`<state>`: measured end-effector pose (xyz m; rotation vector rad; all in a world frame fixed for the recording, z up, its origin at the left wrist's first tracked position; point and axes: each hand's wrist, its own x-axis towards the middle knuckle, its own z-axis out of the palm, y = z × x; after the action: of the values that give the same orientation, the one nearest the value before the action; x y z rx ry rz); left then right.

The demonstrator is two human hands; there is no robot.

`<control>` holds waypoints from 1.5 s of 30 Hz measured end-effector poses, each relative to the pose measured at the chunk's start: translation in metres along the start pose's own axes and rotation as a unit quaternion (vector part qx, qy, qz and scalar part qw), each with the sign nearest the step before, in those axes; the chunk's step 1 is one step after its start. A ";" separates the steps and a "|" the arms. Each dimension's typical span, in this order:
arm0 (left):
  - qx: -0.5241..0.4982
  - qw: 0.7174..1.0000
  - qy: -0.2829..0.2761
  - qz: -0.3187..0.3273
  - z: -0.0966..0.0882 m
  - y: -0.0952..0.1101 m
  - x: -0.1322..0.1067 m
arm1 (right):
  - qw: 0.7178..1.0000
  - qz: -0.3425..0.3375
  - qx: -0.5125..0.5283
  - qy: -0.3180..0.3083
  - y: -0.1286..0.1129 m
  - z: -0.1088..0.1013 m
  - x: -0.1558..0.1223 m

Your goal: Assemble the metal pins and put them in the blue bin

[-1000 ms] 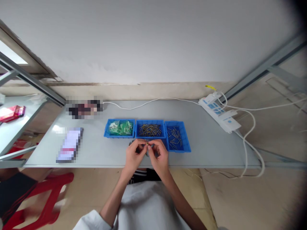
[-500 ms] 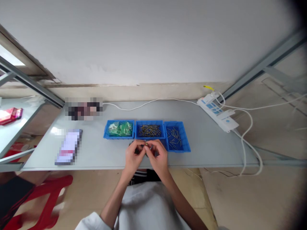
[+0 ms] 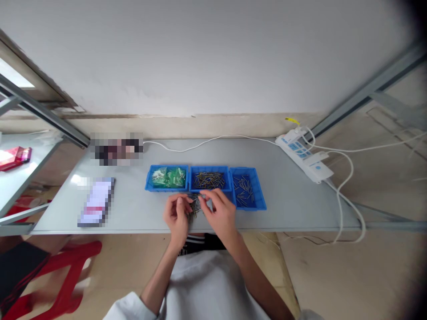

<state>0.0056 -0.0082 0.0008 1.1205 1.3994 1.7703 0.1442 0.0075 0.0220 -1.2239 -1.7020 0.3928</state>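
My left hand [image 3: 176,216] is at the table's front edge, fingers curled in and thumb close to the forefinger; whatever it holds is too small to make out. Opposite it, my right hand [image 3: 220,212] has thumb and forefinger pinched together, their contents also unclear. Thin metal pins [image 3: 195,207] lie in a loose heap between and below the hands, partly covered by the fingers. Just beyond stands a blue bin [image 3: 209,188] of brass-and-dark metal pins. To its right, another blue bin [image 3: 258,191] contains scattered thin pins.
A third blue bin [image 3: 167,190] at left holds green and white pieces in clear bags. A blurred-out phone [image 3: 96,202] lies farther left. The white power strip [image 3: 302,155] and its cables [image 3: 348,178] occupy the right side. A red stool [image 3: 71,266] stands below left.
My hands, which met at the fingertips, have moved apart. The left shifted left and the right rose slightly, exposing the heap of pins between them.
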 end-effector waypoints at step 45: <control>0.110 0.952 -0.267 0.097 0.001 -0.006 0.007 | 0.994 -0.052 0.041 0.083 -0.007 -0.008 -0.007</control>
<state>0.0034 -0.0002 -0.0036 1.7519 1.1939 1.3024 0.1477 -0.0036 0.0273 -1.0730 -1.5830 0.2877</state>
